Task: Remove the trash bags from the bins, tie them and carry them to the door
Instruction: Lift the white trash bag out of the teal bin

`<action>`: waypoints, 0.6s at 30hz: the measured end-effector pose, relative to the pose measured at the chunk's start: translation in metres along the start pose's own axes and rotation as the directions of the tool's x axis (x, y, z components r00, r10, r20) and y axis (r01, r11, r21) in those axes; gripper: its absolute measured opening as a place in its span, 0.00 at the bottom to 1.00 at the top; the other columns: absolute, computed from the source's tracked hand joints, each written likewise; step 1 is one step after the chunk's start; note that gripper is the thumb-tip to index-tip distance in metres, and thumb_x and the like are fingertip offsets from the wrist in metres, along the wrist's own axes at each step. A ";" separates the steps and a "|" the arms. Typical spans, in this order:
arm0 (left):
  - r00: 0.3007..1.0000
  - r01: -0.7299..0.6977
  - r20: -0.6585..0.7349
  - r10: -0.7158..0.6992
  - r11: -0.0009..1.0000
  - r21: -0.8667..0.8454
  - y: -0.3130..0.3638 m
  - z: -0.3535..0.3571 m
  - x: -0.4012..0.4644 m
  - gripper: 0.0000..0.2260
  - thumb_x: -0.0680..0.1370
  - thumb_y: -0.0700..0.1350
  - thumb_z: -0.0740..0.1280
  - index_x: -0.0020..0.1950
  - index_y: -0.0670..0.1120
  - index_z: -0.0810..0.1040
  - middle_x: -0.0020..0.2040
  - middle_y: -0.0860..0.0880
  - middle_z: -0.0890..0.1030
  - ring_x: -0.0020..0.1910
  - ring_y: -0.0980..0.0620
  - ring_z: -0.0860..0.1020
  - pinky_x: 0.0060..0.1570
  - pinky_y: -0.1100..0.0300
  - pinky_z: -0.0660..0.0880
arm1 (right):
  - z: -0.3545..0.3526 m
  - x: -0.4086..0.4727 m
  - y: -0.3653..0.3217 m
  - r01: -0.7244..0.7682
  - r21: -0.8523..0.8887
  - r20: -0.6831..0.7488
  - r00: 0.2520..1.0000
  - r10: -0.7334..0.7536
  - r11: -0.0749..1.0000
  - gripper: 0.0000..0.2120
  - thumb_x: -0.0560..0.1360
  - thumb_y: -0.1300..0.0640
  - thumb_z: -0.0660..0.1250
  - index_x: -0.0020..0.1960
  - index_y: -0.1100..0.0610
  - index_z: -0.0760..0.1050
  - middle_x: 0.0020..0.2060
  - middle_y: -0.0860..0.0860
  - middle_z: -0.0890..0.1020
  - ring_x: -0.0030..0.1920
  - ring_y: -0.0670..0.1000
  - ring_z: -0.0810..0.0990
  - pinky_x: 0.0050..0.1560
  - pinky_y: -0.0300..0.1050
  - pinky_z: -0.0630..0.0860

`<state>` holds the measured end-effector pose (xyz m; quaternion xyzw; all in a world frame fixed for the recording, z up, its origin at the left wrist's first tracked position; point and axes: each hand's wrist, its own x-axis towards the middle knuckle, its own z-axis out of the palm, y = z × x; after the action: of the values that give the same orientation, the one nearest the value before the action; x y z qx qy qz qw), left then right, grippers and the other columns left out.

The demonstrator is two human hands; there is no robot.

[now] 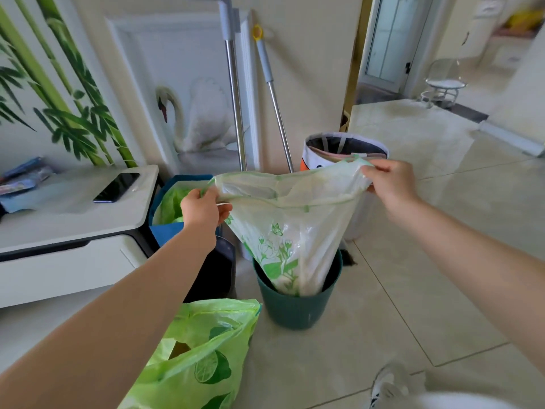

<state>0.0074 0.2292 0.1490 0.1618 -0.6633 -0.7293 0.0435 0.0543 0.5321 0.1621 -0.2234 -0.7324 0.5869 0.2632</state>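
Observation:
A translucent white trash bag [290, 225] with green flower prints is stretched wide above a dark green bin [295, 308]; its lower end still sits inside the bin. My left hand [203, 208] grips the bag's left rim and my right hand [389, 180] grips its right rim. A bright green bag [203, 355] with lime prints lies on the floor in front, near my left forearm. Another green bag [171, 206] lines a blue bin [163, 231] behind my left hand.
A white low cabinet [73, 219] with a phone [117, 187] on it stands at the left. A fabric basket [345, 152] stands behind the bag. Two mop poles [274, 104] lean on the wall. Tiled floor [427, 231] spreads right toward a doorway. My shoe [383, 385] shows bottom right.

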 end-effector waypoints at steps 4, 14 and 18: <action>0.999 -0.053 -0.009 0.052 0.998 -0.027 0.033 -0.009 -0.017 0.07 0.79 0.41 0.62 0.41 0.44 0.74 0.36 0.46 0.78 0.21 0.58 0.75 0.30 0.62 0.76 | -0.025 -0.012 -0.036 0.037 0.029 -0.030 0.999 -0.036 0.999 0.10 0.73 0.64 0.67 0.53 0.60 0.82 0.40 0.52 0.82 0.36 0.49 0.80 0.41 0.42 0.79; 0.981 -0.188 0.020 0.191 0.977 -0.099 0.106 -0.029 -0.075 0.03 0.78 0.41 0.64 0.47 0.42 0.75 0.34 0.48 0.75 0.27 0.53 0.72 0.33 0.60 0.74 | -0.074 -0.066 -0.114 0.199 0.052 -0.066 0.978 -0.195 0.979 0.08 0.73 0.65 0.63 0.43 0.57 0.81 0.34 0.51 0.80 0.31 0.48 0.77 0.32 0.37 0.76; 0.972 -0.220 0.065 0.227 0.970 -0.100 0.122 -0.040 -0.099 0.04 0.78 0.41 0.64 0.43 0.43 0.74 0.33 0.48 0.74 0.27 0.53 0.71 0.34 0.60 0.73 | -0.090 -0.081 -0.128 0.209 0.076 -0.068 0.977 -0.204 0.975 0.08 0.73 0.64 0.64 0.42 0.54 0.81 0.37 0.53 0.80 0.33 0.50 0.78 0.41 0.47 0.79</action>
<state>0.0938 0.2042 0.2839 0.0559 -0.6440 -0.7554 0.1073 0.1720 0.5209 0.2925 -0.1522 -0.7185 0.5792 0.3536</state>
